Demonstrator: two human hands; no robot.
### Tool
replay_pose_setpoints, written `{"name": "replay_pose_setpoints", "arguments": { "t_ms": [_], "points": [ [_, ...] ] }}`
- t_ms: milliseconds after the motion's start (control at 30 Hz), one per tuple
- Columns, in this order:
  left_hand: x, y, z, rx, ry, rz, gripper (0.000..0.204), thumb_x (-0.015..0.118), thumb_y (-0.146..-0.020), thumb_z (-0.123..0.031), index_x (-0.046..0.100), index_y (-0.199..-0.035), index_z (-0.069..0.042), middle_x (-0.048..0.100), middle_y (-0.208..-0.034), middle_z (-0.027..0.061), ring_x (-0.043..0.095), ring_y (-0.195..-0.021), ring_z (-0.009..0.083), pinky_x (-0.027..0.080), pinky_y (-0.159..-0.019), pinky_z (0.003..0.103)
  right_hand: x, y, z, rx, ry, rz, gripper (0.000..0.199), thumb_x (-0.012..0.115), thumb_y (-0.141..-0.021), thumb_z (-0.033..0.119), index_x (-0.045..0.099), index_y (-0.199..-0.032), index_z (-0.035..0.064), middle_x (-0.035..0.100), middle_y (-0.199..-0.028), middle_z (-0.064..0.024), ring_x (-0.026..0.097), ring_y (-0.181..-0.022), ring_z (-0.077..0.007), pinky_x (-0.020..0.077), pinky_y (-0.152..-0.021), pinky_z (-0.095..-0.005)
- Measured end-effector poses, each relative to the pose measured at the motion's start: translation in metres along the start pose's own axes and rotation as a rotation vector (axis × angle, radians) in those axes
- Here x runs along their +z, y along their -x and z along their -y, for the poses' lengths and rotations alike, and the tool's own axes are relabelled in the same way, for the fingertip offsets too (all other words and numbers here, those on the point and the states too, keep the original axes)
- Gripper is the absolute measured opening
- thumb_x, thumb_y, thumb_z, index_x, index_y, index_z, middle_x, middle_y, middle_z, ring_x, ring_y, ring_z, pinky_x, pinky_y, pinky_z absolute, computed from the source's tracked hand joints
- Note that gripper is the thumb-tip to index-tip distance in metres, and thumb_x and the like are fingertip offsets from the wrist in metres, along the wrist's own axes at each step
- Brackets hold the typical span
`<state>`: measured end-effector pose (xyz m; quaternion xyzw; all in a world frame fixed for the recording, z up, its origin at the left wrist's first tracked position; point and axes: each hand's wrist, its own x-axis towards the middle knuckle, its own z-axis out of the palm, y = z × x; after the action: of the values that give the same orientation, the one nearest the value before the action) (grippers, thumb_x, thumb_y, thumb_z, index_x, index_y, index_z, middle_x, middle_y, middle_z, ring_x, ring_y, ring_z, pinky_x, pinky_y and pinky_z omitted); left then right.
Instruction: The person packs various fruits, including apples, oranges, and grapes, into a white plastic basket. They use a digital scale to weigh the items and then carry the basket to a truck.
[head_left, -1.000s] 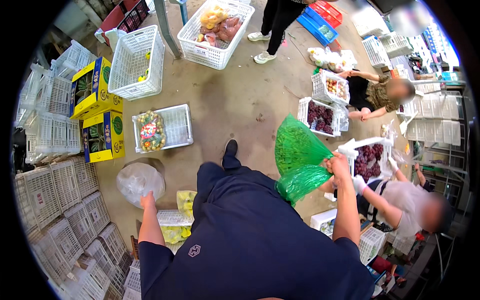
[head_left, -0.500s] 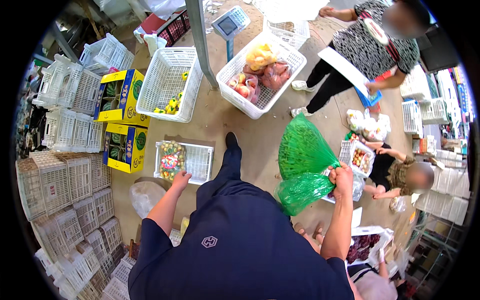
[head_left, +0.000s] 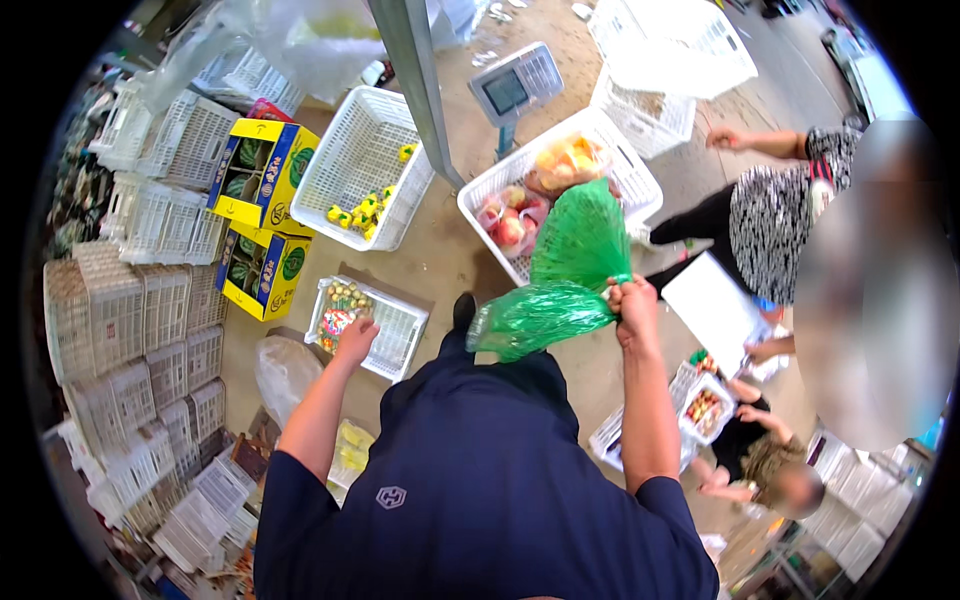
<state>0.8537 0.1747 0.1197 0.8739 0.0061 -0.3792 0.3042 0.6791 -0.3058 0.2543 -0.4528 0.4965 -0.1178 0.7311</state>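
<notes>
In the head view, a green bag [head_left: 560, 280] was gripped by the right hand [head_left: 632, 310], the fingers curled tight around its gathered neck. The bag was seen fanned out above the fist and bunched to the left of it, held up over the floor in front of the person's dark blue shirt [head_left: 480, 480].

The left hand [head_left: 355, 338] was held out with the fingers loosely together, and nothing was pinched in it. Whether the tray [head_left: 395, 335] was touched by it could not be told. That small white tray was found just beyond the fingertips, with a few packed fruits [head_left: 342, 300] lying in its near-left corner.

Farther out from the left hand, a white crate [head_left: 345, 165] with small yellow pieces was seen, and two yellow boxes [head_left: 262, 215] were stacked to its left. Beyond the right hand, partly covered by the bag, a crate of bagged apples [head_left: 520, 215] was seen, with a scale [head_left: 515, 85] behind it. To the right of that hand, a white sheet [head_left: 712, 310] was held by another person.
</notes>
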Motion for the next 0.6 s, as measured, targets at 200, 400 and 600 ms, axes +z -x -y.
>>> {"name": "replay_pose_setpoints", "arguments": {
  "t_ms": [200,400,600],
  "points": [
    [0.038,0.078,0.045,-0.231,0.299,-0.12,0.031,0.06,-0.085,-0.021,0.06,-0.105,0.002,0.064,-0.092,0.0097,0.06,-0.083,0.017,0.046,-0.076,0.03,0.028,-0.09,-0.007,0.112,0.09,0.12,0.017,0.038,-0.077,-0.005,0.053,-0.084,-0.0037,0.045,-0.057,-0.0008,0.035,-0.043,-0.0065,0.0255,-0.038,-0.0207],
    [0.078,0.136,0.008,-0.408,0.314,-0.081,0.036,0.057,-0.088,-0.026,0.056,-0.116,-0.004,0.062,-0.095,0.004,0.058,-0.082,0.0124,0.044,-0.067,0.027,0.032,-0.171,-0.057,0.117,0.147,0.149,0.016,0.039,-0.077,-0.004,0.054,-0.081,-0.0009,0.049,-0.058,-0.002,0.04,-0.043,-0.0082,0.0287,-0.039,-0.0226],
    [0.116,0.167,-0.044,-0.508,0.454,-0.062,0.035,0.059,-0.086,-0.022,0.056,-0.113,0.0,0.062,-0.092,0.0043,0.057,-0.082,0.0123,0.044,-0.072,0.025,0.019,-0.196,-0.117,0.245,0.11,0.018,0.014,0.039,-0.076,-0.005,0.052,-0.078,0.0006,0.054,-0.064,-0.0062,0.043,-0.046,-0.0097,0.0303,-0.04,-0.0241]
  ]
}}
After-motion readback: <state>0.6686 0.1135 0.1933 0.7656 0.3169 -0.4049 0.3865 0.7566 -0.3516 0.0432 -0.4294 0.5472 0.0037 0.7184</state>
